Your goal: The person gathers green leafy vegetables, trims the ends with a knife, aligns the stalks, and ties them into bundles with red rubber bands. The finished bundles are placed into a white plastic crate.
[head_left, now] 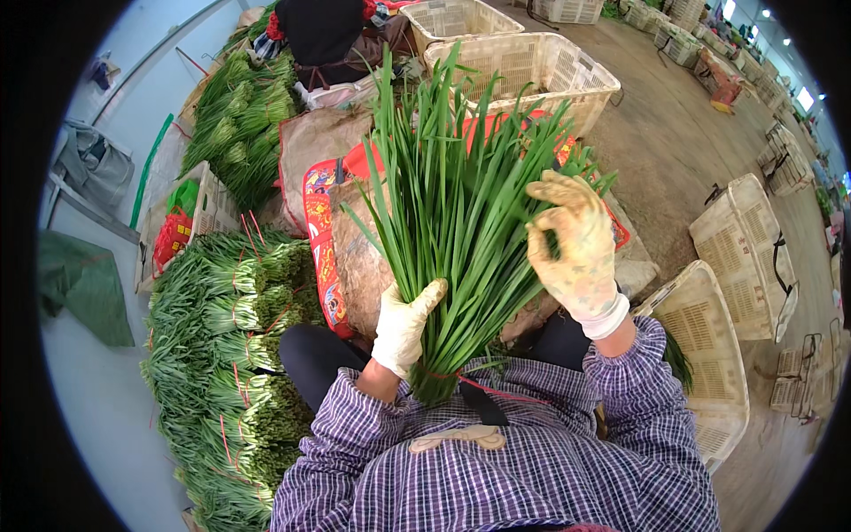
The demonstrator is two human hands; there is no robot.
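A large bunch of garlic chives stands fanned out before my chest, its leaf tips pointing away from me. My gloved left hand grips the bunch low on its left side, thumb across the leaves. Below that hand, a red tie circles the stalks near their cut ends, with a loose tail to the right. At the right edge of the leaves is my gloved right hand, its thumb and forefinger curled together. Blurred green shows by those fingertips; whether they pinch a leaf is unclear.
Tied chive bundles are stacked at my left, with more bundles farther ahead. Beyond my bunch stands a plastic crate; another crate leans at my right. A seated person is at the top. Sacking lies before me.
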